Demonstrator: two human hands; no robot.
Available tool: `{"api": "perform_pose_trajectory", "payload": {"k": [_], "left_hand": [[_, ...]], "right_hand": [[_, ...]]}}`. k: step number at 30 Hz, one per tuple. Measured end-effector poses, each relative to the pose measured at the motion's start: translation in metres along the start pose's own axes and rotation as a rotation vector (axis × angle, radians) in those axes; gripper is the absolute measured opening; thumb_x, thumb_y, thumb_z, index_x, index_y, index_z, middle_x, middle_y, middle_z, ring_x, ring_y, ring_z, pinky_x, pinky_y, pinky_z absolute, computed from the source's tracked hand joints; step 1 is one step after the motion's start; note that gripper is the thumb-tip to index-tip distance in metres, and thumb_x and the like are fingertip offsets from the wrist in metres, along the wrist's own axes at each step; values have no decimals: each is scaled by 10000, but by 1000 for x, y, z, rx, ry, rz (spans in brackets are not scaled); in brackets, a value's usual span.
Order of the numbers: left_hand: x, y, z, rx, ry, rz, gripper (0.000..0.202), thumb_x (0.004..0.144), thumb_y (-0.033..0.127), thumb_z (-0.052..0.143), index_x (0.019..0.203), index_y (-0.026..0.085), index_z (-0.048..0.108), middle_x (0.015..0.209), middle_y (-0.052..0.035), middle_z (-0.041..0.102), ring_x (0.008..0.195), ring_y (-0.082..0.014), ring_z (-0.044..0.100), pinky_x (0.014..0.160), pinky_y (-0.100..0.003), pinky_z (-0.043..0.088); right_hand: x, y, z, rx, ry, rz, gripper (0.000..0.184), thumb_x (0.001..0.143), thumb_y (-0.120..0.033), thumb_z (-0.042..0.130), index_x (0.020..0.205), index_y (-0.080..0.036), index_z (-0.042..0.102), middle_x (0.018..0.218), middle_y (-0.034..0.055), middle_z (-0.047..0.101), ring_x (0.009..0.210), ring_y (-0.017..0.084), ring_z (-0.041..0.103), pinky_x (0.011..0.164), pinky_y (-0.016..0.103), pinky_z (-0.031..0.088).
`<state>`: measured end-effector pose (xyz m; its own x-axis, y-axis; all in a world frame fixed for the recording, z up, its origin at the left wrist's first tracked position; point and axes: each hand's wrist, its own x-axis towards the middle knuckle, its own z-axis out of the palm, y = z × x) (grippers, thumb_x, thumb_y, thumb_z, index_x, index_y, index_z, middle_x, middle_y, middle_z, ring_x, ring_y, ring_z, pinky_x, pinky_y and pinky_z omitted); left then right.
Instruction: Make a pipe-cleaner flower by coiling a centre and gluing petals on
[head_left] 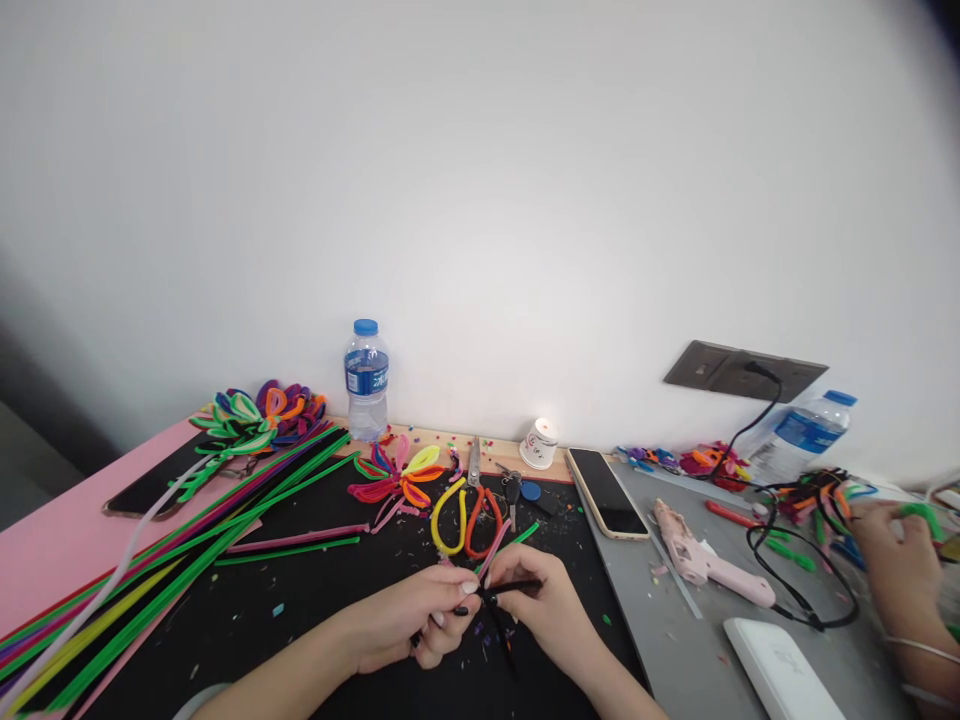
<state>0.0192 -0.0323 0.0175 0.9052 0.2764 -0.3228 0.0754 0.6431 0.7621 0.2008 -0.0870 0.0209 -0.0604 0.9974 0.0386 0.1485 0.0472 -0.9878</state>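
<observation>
Black pipe cleaners (504, 640) cross between my two hands, low in the middle over the black mat (315, 620). My left hand (420, 615) is closed, its thumb and fingers pinching them from the left. From the right, the thumb and index finger of my right hand (551, 610) pinch the same black pieces. A pink pipe cleaner (495, 545) and a short green one (526, 533) show just beyond my fingertips. Scissors (448, 520) with yellow and red handles lie ahead of my hands, and a multicoloured pipe cleaner flower (397, 478) lies to their left.
Left are long pipe cleaners (180, 570), more flowers (240, 420) and a phone (157, 490). A water bottle (367, 385) and paper cup (539, 443) stand by the wall. Right lie another phone (609, 493), a pink glue gun (705, 565), and a co-worker's hand (896, 560) holding green material.
</observation>
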Motion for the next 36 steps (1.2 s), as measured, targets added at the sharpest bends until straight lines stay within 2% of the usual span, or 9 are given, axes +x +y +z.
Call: {"api": "perform_pose_trajectory", "payload": {"k": [4,10,16,20,23,26,29,36], "left_hand": [[-1,0,0,-1,-12,-38,332,738,404,619,679,188,372,537,99,231,432,-39,116,430,-221,48],[0,-4,-2,34,-20,-62,355,738,450,621,699,195,377,497,107,258,414,-36,140,425,-218,52],[2,-8,-4,112,6,-52,396,732,509,601,679,193,368,502,103,270,414,-35,175,426,-217,79],[3,-10,-6,176,29,-34,394,740,521,579,677,187,380,515,96,279,429,-40,198,430,-214,119],[4,-12,-7,232,28,-31,381,753,518,554,674,182,393,524,88,290,436,-45,207,429,-219,134],[5,-12,-8,263,18,-28,379,759,521,536,667,180,399,529,83,292,435,-47,206,427,-221,132],[4,-10,-6,283,26,-31,382,754,524,538,662,180,400,527,85,292,433,-48,202,427,-218,138],[2,-6,-2,364,50,-23,331,774,467,512,644,181,409,510,92,275,425,-54,201,420,-206,156]], "right_hand": [[-1,-1,1,41,-76,74,90,640,-82,656,664,-151,605,607,-35,559,561,93,497,548,197,387],[-3,-6,4,39,-164,128,158,613,-135,718,630,-136,560,600,-46,520,515,66,417,496,189,315],[-5,-12,5,40,-190,177,89,636,-88,640,621,-147,575,591,-57,526,543,73,466,552,191,372],[-5,-10,6,63,-213,189,59,658,-132,645,613,-147,609,562,-41,565,520,80,491,530,192,383],[-4,-7,6,123,-211,204,105,653,-222,697,630,-145,629,563,-31,571,506,84,503,498,188,379],[-3,-4,5,111,-258,200,167,661,-285,714,635,-133,648,536,-33,553,464,62,451,449,170,332],[-2,-1,4,88,-249,227,198,664,-314,713,635,-127,654,504,-46,522,425,42,384,405,157,275],[-1,4,6,114,-227,289,227,662,-318,697,576,-122,620,445,-48,510,346,26,332,343,156,213]]}}
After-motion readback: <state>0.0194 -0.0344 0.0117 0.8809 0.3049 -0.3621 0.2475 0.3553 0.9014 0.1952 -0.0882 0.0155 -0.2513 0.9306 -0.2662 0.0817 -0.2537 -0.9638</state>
